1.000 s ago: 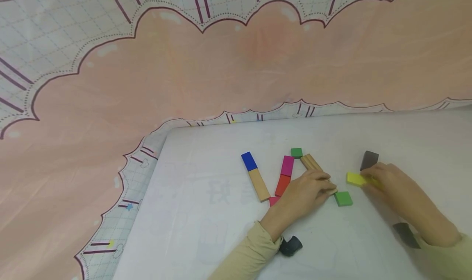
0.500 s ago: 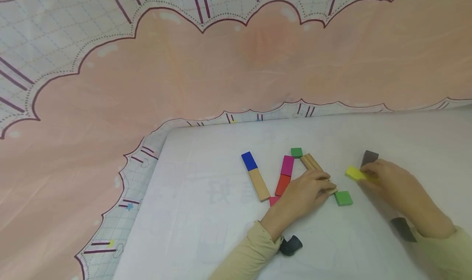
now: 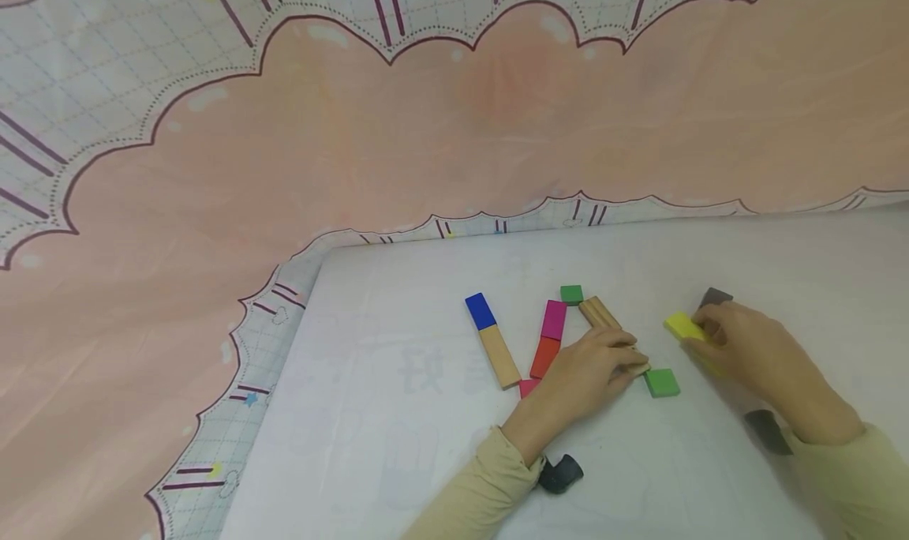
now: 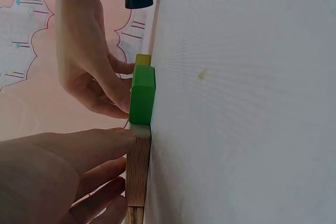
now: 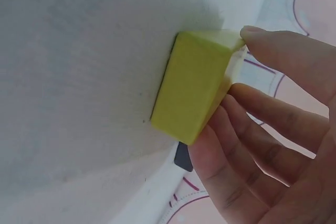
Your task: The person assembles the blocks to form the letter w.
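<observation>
My right hand (image 3: pixel 749 346) pinches a yellow rectangular block (image 5: pixel 193 80) between thumb and fingers, low over the white tabletop. The block tilts towards the upper left in the head view. Behind that hand lies a dark grey block (image 3: pixel 716 296), partly hidden. With thumb and fingertips, my left hand (image 3: pixel 585 366) holds a plain wooden block (image 4: pixel 138 169), which it mostly covers in the head view. A bright green block (image 3: pixel 662 383) sits at the wooden block's near end. Slim wooden pieces (image 3: pixel 600 313) show beyond the left fingers.
Left of the hands, a blue block (image 3: pixel 480 311) and a wooden block (image 3: pixel 499 357) form a slanting line. Magenta (image 3: pixel 554 319), red (image 3: pixel 545 357) and pink (image 3: pixel 527 387) blocks make another, with a dark green block (image 3: pixel 571 294) nearby. A patterned peach cloth (image 3: pixel 426 137) hangs behind.
My right hand has shifted slightly up and left, turning the yellow block and moving it farther from me. It now covers more of the grey block. My left hand stays put.
</observation>
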`<state>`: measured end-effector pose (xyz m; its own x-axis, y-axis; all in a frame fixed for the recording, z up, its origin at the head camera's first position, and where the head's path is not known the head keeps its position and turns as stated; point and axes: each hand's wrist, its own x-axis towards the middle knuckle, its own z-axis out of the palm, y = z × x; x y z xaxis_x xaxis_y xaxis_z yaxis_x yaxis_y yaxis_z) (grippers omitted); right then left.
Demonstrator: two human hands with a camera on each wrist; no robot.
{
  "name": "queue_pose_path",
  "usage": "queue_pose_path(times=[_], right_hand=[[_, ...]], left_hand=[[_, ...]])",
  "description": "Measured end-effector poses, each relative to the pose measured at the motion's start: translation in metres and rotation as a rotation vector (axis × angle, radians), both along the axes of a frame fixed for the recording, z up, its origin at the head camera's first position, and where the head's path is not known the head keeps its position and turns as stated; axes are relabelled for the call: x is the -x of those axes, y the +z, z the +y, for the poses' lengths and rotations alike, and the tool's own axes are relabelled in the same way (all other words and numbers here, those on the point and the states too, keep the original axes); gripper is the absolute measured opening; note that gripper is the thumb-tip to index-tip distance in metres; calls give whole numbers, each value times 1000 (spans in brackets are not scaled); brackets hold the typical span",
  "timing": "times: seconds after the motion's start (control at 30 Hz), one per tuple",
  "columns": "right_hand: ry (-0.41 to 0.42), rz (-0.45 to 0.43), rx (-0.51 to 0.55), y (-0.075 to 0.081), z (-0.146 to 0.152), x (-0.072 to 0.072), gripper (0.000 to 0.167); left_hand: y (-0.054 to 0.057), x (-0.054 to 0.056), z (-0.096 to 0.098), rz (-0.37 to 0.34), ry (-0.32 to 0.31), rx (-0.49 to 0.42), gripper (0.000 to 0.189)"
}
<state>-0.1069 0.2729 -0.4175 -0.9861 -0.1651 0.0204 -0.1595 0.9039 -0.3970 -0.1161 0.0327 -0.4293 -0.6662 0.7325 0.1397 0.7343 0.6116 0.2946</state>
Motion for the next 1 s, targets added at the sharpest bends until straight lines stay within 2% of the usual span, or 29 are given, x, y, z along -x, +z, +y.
queue_pose_path(times=[0.27, 0.57, 0.8, 1.0], right_hand=[[-24, -56, 9, 2, -2, 6, 41], [-33, -48, 10, 1, -4, 11, 47], [-35, -35, -30, 2, -7, 15, 48], [-57, -39, -8, 3, -9, 16, 48]], left_hand=[[1, 1, 0, -8, 3, 11, 28], [-1, 1, 0, -5, 3, 10, 28], [-1, 1, 1, 0, 1, 3, 28], [0, 1, 1, -3, 4, 6, 28]])
